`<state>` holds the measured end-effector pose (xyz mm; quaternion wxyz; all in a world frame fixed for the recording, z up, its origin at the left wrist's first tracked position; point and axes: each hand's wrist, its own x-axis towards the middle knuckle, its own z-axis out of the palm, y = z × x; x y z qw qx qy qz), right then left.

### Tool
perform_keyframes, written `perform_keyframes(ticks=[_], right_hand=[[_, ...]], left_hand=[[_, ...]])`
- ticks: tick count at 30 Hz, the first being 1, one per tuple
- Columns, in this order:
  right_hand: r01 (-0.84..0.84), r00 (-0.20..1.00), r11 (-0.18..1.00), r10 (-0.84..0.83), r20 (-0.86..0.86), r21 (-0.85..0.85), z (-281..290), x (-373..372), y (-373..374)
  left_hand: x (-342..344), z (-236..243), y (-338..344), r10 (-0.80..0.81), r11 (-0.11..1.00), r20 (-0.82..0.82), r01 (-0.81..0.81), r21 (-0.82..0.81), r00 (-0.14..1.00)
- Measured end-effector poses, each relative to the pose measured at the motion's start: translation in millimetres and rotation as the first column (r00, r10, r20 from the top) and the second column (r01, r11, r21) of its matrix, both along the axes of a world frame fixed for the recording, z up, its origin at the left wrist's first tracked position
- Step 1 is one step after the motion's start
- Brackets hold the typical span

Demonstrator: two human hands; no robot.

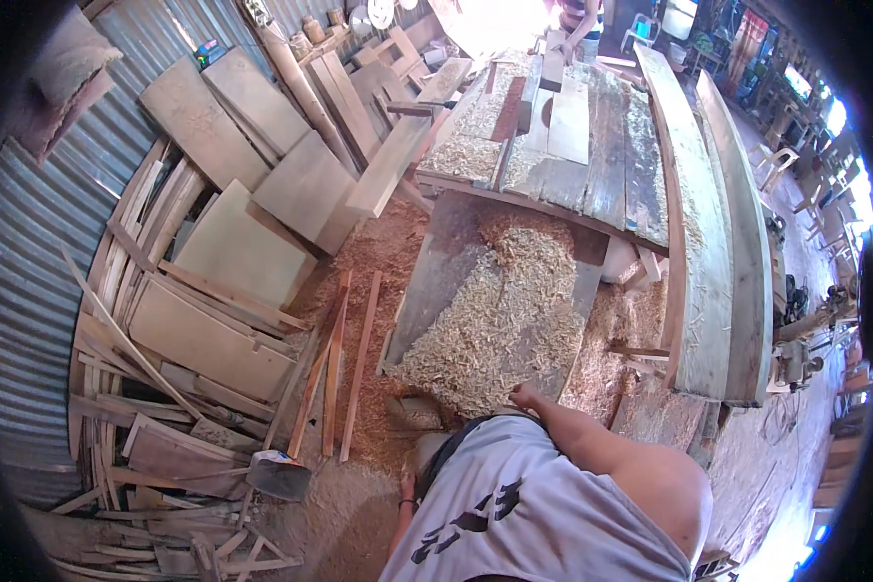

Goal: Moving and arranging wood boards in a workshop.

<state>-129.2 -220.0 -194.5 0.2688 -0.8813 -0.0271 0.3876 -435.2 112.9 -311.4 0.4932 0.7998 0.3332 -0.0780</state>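
My right hand point(527, 396) is at the near edge of a heap of pale wood shavings point(490, 330), just in front of my body. Its fingers are small and partly sunk from sight, so their grip does not show. The shavings lie on a broad dark board point(443, 247) that runs below the workbench. Beside my left thigh hangs my left hand point(407, 485), a dark band at its wrist. Most of its fingers are hidden, and nothing shows in it.
Beyond the board stands a plank-topped workbench point(606, 160) strewn with shavings. A person point(584, 24) reaches over its far end to a wood piece point(553, 60). Long planks point(698, 242) stretch along the right. Boards point(209, 335) and offcuts lean against corrugated metal point(29, 252) at left.
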Motion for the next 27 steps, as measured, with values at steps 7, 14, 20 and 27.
perform_keyframes(ticks=[7, 14, 20, 27], right_hand=[[0.012, 0.999, 1.0, -0.012, -0.031, 0.014, -2, 0, -4], [-0.026, 0.999, 0.999, 0.026, 0.019, -0.029, 6, -1, -1], [-0.008, 1.0, 1.0, 0.008, 0.008, 0.002, 15, 0, 8], [-0.016, 1.0, 0.999, 0.015, -0.011, -0.044, 14, 1, 4]], left_hand=[[-3, -10, 3, 0.008, 1.0, 0.0, -0.008, -0.006, 1.0], [0, -9, 2, 0.019, 1.0, 0.004, -0.019, -0.011, 1.0], [-5, -7, 4, 0.041, 0.999, 0.012, -0.041, 0.001, 0.999], [1, -12, 4, 0.028, 1.0, 0.014, -0.028, -0.007, 1.0]])
